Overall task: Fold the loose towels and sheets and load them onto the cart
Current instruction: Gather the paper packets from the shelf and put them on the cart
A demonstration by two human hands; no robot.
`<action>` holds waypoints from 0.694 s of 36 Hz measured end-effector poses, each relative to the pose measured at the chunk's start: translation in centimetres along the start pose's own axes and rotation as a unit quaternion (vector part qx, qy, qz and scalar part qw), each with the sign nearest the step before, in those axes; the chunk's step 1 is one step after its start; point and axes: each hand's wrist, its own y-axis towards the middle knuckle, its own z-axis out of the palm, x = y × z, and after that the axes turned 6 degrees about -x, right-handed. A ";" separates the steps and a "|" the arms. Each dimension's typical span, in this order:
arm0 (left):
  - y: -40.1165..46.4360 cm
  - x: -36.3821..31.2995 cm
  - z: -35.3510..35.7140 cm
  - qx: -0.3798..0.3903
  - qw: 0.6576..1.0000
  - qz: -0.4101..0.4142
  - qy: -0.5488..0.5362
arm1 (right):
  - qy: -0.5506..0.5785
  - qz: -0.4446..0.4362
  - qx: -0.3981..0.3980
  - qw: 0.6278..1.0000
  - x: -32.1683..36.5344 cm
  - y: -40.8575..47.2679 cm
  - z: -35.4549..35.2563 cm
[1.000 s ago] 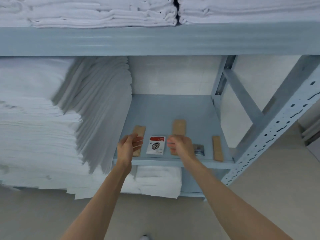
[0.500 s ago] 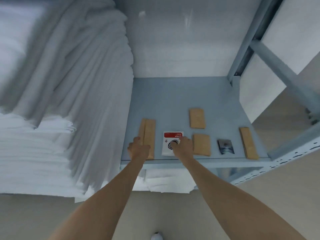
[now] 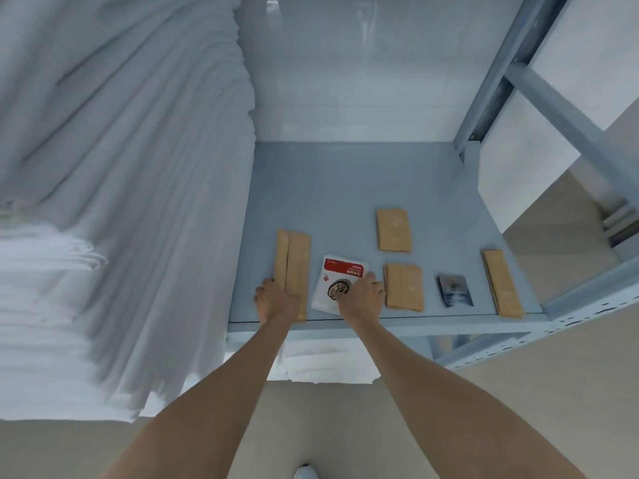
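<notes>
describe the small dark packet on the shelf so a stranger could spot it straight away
On the blue-grey metal shelf, look along the front edge, right of both hands. The dark packet lies between a square tan packet and a long tan packet. It alone is dark and glossy.

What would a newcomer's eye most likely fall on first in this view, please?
Probably the tall stack of folded white linens filling the left. Next, both hands at the blue shelf's front edge: the left hand on long brown packets, the right hand on a white-and-red sachet.
</notes>
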 end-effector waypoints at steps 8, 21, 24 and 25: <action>-1.5 0.0 -0.5 0.036 0.993 -0.027 -0.108 | 0.149 0.053 0.025 0.987 -0.4 -0.8 -0.1; -12.4 -5.9 -4.5 0.176 0.896 -0.036 -0.406 | 0.586 0.139 0.045 0.797 -4.5 -7.1 -12.5; -15.2 -8.5 -4.4 0.224 0.878 0.005 -0.424 | 0.631 0.131 0.030 0.764 -6.9 -8.0 -16.8; -16.3 -9.4 -4.4 0.233 0.876 0.023 -0.422 | 0.641 0.124 0.022 0.757 -7.8 -8.4 -18.3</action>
